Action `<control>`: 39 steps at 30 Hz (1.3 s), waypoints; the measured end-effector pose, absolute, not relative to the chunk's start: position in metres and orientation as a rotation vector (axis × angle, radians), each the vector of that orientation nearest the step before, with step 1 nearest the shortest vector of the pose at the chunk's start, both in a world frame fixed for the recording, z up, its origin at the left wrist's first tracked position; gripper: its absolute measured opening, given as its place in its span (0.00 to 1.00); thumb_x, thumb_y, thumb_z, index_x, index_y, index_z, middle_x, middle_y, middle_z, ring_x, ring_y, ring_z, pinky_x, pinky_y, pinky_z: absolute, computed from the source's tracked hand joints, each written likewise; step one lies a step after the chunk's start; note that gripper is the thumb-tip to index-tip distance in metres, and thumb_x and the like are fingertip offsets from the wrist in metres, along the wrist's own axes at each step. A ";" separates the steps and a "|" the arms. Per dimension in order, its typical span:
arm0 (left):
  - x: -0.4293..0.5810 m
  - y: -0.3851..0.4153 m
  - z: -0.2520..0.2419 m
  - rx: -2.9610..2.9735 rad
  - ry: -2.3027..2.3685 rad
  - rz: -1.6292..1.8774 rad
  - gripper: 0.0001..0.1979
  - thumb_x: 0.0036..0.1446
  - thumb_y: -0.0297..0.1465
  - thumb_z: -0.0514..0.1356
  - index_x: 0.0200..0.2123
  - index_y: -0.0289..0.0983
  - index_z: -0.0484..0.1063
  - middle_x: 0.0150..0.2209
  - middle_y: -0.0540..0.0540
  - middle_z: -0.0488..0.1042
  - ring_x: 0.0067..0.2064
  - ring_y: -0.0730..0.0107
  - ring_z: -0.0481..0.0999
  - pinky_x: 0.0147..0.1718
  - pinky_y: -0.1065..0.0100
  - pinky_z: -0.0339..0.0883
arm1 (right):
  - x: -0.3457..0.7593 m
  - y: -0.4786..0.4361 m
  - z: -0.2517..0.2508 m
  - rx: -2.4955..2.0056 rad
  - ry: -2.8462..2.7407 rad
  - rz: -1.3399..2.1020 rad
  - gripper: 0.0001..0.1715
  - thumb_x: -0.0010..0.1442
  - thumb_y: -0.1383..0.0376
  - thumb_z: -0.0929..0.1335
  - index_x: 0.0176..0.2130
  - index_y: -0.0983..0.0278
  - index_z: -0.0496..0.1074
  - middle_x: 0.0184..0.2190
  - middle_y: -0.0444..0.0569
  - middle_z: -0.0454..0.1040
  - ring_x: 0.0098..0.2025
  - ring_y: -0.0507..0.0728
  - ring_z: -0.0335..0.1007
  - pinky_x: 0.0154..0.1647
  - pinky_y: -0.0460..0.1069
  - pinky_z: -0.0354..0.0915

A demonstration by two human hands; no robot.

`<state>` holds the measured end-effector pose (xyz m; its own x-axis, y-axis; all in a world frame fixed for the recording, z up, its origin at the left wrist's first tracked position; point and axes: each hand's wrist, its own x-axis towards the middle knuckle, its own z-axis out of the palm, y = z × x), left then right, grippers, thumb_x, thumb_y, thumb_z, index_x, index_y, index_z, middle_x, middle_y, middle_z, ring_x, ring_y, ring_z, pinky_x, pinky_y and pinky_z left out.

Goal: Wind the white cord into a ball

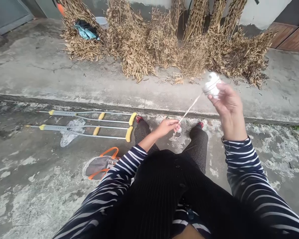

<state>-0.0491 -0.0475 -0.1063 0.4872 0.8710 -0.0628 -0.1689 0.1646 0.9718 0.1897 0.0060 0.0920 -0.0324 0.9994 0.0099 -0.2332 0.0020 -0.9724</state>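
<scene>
Reading the head feed from my remote station, I take it left to right. Well left of the wearer's knees (142, 132), a pair of metal crutches (82, 121) with yellow grips lies side by side on the stained concrete, resting over a crumpled clear plastic bag (72, 134). Nearer the knees sits a bag with orange handles (101, 167), partly tucked behind the striped left sleeve (124, 169).

Just in front of the knees, I see the left hand (166, 127) closed in a tight pinch on a twisted strand of white twine (190, 109). A small loose tangle of the same white fibre (176, 134) hangs just below that hand. The strand rises taut to the right, to a ball of white twine (211, 85) up and right of the knees. The right hand (226, 103) has this ball firmly gripped, fingers curled around its lower half and its top left showing.

Far beyond the knees, a blue cloth (86, 30) lies on a long row of dried plant stalks (161, 44) leaning against a wall (264, 13), and a wooden door (289, 36) stands at the far right.
</scene>
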 end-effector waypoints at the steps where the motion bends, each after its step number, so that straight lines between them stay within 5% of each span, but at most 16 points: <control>1: -0.055 -0.052 -0.114 1.177 0.758 0.806 0.20 0.52 0.44 0.72 0.39 0.31 0.82 0.33 0.43 0.82 0.32 0.68 0.79 0.34 0.65 0.75 | 0.195 0.010 0.097 -1.001 -1.075 1.290 0.24 0.44 0.59 0.80 0.43 0.55 0.79 0.46 0.47 0.81 0.50 0.62 0.78 0.31 0.50 0.79; 5: -0.087 -0.058 -0.141 1.227 0.953 0.610 0.16 0.54 0.41 0.70 0.37 0.33 0.83 0.34 0.43 0.83 0.34 0.64 0.80 0.34 0.64 0.75 | 0.208 0.013 0.125 -0.958 -1.189 1.119 0.25 0.50 0.53 0.78 0.48 0.51 0.77 0.48 0.48 0.81 0.56 0.67 0.76 0.35 0.54 0.80; 8: -0.105 -0.045 -0.133 1.391 1.316 0.620 0.11 0.53 0.30 0.69 0.40 0.35 0.84 0.40 0.41 0.84 0.40 0.60 0.81 0.41 0.62 0.76 | 0.196 0.001 0.134 -0.969 -1.247 1.163 0.22 0.49 0.56 0.79 0.45 0.54 0.79 0.47 0.49 0.81 0.49 0.64 0.79 0.32 0.52 0.78; 11: -0.095 -0.023 -0.093 1.548 1.346 0.930 0.22 0.56 0.25 0.66 0.55 0.38 0.80 0.54 0.38 0.81 0.54 0.55 0.79 0.52 0.59 0.75 | 0.170 -0.011 0.122 -0.994 -1.280 1.353 0.21 0.44 0.62 0.80 0.41 0.59 0.79 0.44 0.50 0.80 0.42 0.60 0.79 0.29 0.50 0.76; 14: -0.059 -0.005 -0.045 1.487 0.979 1.140 0.27 0.60 0.29 0.65 0.63 0.42 0.73 0.61 0.39 0.76 0.58 0.55 0.77 0.46 0.62 0.78 | 0.149 -0.014 0.102 -1.052 -1.281 1.489 0.23 0.41 0.62 0.81 0.39 0.61 0.79 0.39 0.50 0.80 0.38 0.60 0.79 0.28 0.51 0.75; 18: -0.013 0.002 -0.011 1.322 0.774 1.186 0.21 0.57 0.31 0.70 0.54 0.35 0.77 0.49 0.40 0.82 0.48 0.58 0.82 0.40 0.64 0.79 | 0.143 -0.014 0.091 -1.106 -1.228 1.489 0.21 0.39 0.65 0.81 0.36 0.61 0.80 0.32 0.46 0.79 0.30 0.54 0.74 0.26 0.48 0.72; 23: -0.009 -0.011 -0.011 1.270 0.772 1.102 0.12 0.62 0.36 0.67 0.38 0.31 0.79 0.29 0.44 0.80 0.29 0.71 0.79 0.27 0.71 0.73 | 0.150 -0.020 0.095 -1.116 -1.234 1.401 0.19 0.39 0.68 0.81 0.34 0.62 0.81 0.34 0.46 0.80 0.33 0.54 0.75 0.29 0.49 0.72; 26: -0.016 -0.022 -0.010 1.285 0.804 1.082 0.14 0.64 0.36 0.66 0.32 0.31 0.77 0.27 0.45 0.79 0.26 0.75 0.76 0.24 0.73 0.70 | 0.152 -0.023 0.090 -1.096 -1.264 1.403 0.19 0.40 0.67 0.81 0.36 0.62 0.81 0.35 0.47 0.80 0.34 0.55 0.74 0.30 0.49 0.71; 39: -0.026 -0.040 0.004 1.336 0.887 1.013 0.15 0.64 0.38 0.63 0.33 0.31 0.78 0.29 0.42 0.81 0.27 0.75 0.78 0.24 0.76 0.70 | 0.151 -0.030 0.076 -0.995 -1.275 1.379 0.20 0.42 0.65 0.81 0.37 0.61 0.80 0.37 0.47 0.79 0.35 0.54 0.74 0.31 0.49 0.71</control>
<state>-0.0261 -0.0400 0.0045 0.3349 0.9407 0.0535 -0.0712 -0.0314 0.9970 0.1511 -0.0298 0.0764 -0.1917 0.9804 0.0464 -0.1229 0.0229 -0.9922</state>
